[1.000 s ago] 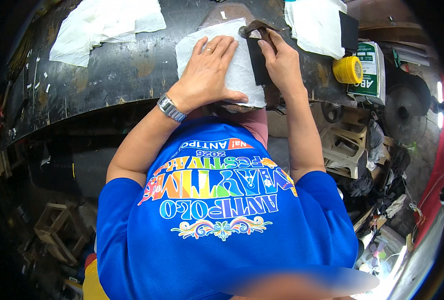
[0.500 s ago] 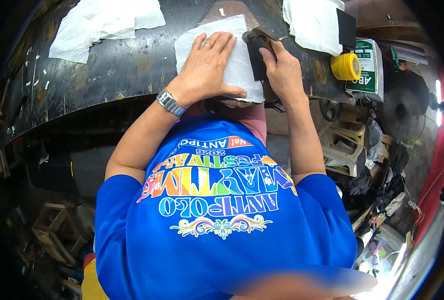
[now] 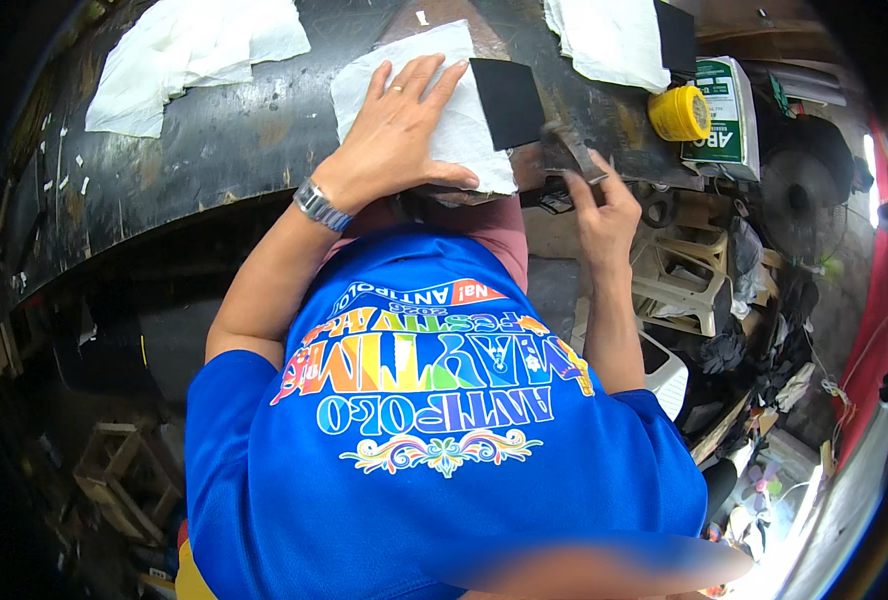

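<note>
My left hand (image 3: 396,122) lies with spread fingers on a white cloth-like sheet (image 3: 364,88), pressing it against the worktable (image 3: 254,135). A ring is on one finger and a metal watch on the wrist. From under the sheet's right side, a flat black piece (image 3: 508,103) sticks out. Just right of this piece, near the table's front edge, my right hand (image 3: 609,205) grips a dark, brownish hammer (image 3: 572,152) between thumb and fingers. The tool is blurred by motion, and it is apart from the black piece.
More white sheets lie at the far left (image 3: 179,65) and far right (image 3: 604,40); a black piece (image 3: 676,38) pokes out beside the right ones. A yellow tub (image 3: 680,113) and a green-and-white container (image 3: 722,120) stand at the right edge. Below are plastic stools (image 3: 679,285) and a fan (image 3: 814,195).
My right hand has drawn the hammer back from the black piece, toward me and to the right, uncovering that piece. My left hand stays flat on the white sheet.
</note>
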`<action>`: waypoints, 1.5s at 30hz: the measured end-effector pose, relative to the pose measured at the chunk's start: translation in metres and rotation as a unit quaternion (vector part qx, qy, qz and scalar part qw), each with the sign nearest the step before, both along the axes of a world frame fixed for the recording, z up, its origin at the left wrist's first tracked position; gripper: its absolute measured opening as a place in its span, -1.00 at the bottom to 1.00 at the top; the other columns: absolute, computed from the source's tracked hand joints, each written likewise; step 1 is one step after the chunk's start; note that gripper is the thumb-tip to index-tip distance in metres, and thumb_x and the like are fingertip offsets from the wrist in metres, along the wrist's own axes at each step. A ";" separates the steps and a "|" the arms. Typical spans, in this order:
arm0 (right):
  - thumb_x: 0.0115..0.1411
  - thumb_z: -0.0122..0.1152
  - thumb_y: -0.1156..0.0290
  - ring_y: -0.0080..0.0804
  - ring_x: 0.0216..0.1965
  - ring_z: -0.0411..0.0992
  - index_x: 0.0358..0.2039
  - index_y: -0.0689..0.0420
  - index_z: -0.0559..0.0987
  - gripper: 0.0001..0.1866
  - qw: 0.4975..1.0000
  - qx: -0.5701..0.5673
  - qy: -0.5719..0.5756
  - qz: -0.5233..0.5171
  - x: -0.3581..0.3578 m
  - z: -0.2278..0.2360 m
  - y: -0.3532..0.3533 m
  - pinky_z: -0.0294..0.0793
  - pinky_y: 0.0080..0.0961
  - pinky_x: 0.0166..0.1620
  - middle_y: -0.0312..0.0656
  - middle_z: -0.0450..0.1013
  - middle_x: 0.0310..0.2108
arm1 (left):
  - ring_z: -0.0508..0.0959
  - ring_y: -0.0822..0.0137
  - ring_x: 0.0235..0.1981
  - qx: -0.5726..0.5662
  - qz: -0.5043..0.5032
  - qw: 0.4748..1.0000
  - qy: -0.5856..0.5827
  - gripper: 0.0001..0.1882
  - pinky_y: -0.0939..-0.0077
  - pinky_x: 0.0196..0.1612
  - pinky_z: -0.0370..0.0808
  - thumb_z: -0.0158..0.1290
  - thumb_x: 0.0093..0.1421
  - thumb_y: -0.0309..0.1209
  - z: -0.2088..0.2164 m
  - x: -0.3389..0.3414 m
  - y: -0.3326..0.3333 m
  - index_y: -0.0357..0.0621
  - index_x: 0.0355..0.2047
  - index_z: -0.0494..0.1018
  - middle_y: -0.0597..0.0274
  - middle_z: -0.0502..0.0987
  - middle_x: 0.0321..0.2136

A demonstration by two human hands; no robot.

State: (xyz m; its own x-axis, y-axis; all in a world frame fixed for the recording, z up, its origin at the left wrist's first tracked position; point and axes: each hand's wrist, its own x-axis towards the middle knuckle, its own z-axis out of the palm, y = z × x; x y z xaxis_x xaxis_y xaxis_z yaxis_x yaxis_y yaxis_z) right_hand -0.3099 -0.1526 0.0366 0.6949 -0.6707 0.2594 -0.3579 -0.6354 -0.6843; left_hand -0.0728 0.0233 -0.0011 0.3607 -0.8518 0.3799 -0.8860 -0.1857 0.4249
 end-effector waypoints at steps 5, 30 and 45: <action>0.19 0.38 0.41 -0.14 -0.07 0.59 0.05 0.12 0.66 -0.61 0.965 -0.183 0.162 -0.099 0.004 -0.005 -0.044 0.54 -0.36 -0.01 -0.04 0.60 -0.08 | 0.30 -0.01 0.37 -0.087 -0.008 0.996 0.033 -0.12 -0.20 0.45 0.06 0.35 0.11 0.01 0.004 0.007 0.030 -0.02 0.37 0.29 0.00 0.32 0.33; 0.01 0.48 0.53 -0.52 -0.42 0.48 -0.02 0.09 0.68 -0.55 0.981 -0.142 -0.097 -0.094 0.096 0.076 -0.275 0.51 -0.52 -0.28 -0.28 0.54 -0.45 | 0.58 0.09 0.01 -0.129 0.150 0.969 0.147 -0.71 0.24 0.19 0.37 0.27 0.19 -0.40 -0.006 0.047 0.080 -0.15 -0.07 0.63 0.10 0.64 -0.07; -0.03 0.01 0.58 0.20 0.06 0.48 0.24 0.09 0.41 -0.29 0.954 -0.267 -0.020 -0.134 0.122 0.040 -0.282 0.42 0.03 0.15 0.14 0.54 0.00 | 0.55 0.08 0.00 -0.119 0.156 0.973 0.124 -0.71 0.20 0.17 0.34 0.28 0.20 -0.28 -0.008 0.050 0.080 -0.09 -0.11 0.64 0.14 0.62 -0.08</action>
State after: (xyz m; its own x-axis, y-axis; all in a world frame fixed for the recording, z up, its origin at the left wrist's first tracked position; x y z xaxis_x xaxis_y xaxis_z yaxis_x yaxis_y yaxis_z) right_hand -0.1876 -0.4347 0.0768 0.5002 -0.5880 0.6357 -0.5364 -0.7867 -0.3056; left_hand -0.0227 0.1036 -0.0092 0.6939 -0.5847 0.4203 -0.6665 -0.3005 0.6822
